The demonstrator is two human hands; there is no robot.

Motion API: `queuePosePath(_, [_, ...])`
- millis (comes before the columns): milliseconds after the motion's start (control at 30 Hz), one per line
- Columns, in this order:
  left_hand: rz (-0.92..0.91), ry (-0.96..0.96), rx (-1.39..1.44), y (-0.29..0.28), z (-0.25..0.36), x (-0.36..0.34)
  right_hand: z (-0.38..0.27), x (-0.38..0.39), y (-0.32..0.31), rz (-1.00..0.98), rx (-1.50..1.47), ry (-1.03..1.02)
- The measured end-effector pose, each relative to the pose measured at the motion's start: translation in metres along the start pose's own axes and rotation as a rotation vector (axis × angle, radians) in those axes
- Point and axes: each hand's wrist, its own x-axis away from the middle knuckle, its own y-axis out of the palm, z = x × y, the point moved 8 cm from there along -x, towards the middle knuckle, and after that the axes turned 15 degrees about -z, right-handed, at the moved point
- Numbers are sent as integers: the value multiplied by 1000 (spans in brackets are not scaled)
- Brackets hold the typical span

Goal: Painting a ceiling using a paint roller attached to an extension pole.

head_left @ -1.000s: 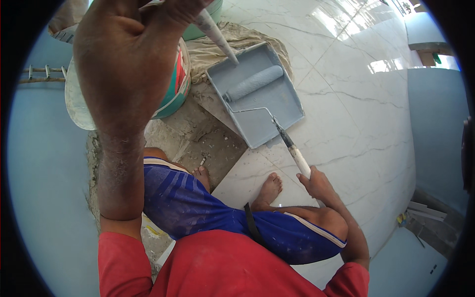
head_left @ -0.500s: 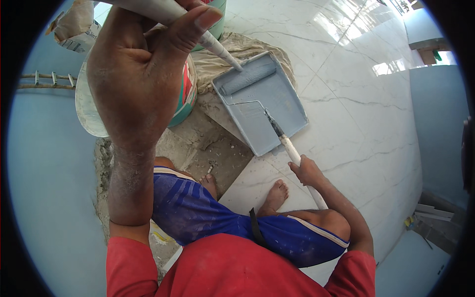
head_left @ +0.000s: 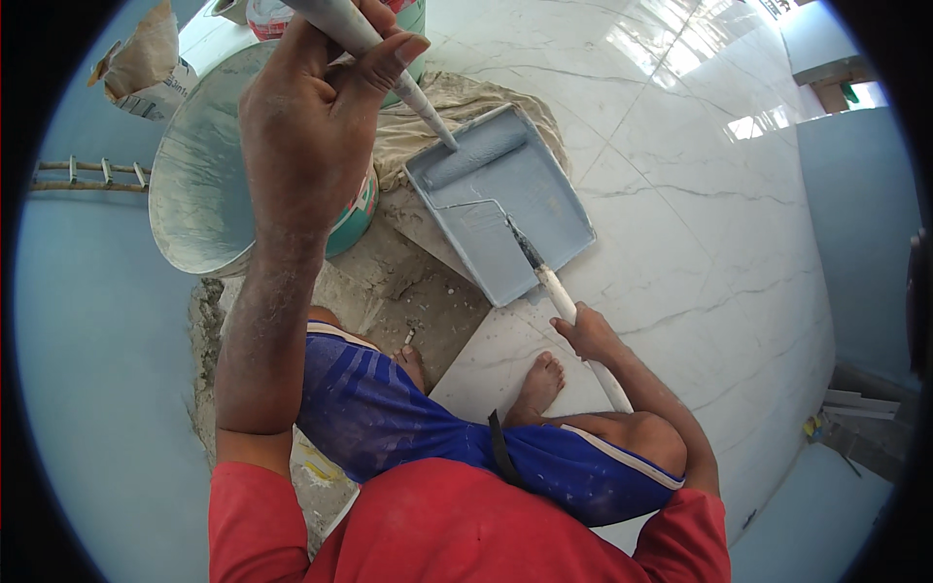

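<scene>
My left hand (head_left: 309,146), raised in front of me, is closed around a white stick (head_left: 413,95). The stick slants down to the right, and its far end meets the grey-coated roller sleeve (head_left: 476,163). That sleeve lies at the far end of a shallow grey paint tray (head_left: 549,228) on the floor. A wire frame joins the sleeve to the paint roller's long white handle (head_left: 556,290). Lower down, my right hand (head_left: 588,332) grips this handle near my right knee. Part of the stick's upper end is cut off by the frame's top edge.
A large open bucket (head_left: 185,185) with a teal outer wall stands left, with another green bucket (head_left: 416,39) behind. A crumpled cloth (head_left: 442,92) lies by the tray. Left are a wooden ladder (head_left: 92,175) and paper bag (head_left: 146,63). Marble-patterned tiles (head_left: 680,223) stretch right.
My left hand has moved to the right and a little away from me with the stick, uncovering more of the bucket. My right hand and the roller handle have shifted slightly left.
</scene>
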Motion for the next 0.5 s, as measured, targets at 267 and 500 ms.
queuePosePath(267, [43,-87,-42,6,12,-3,23,61,-5,35,-127,-156])
queuePosePath(500, [84,-116,139,-5,-11,-3,68,98,11,157,10,19])
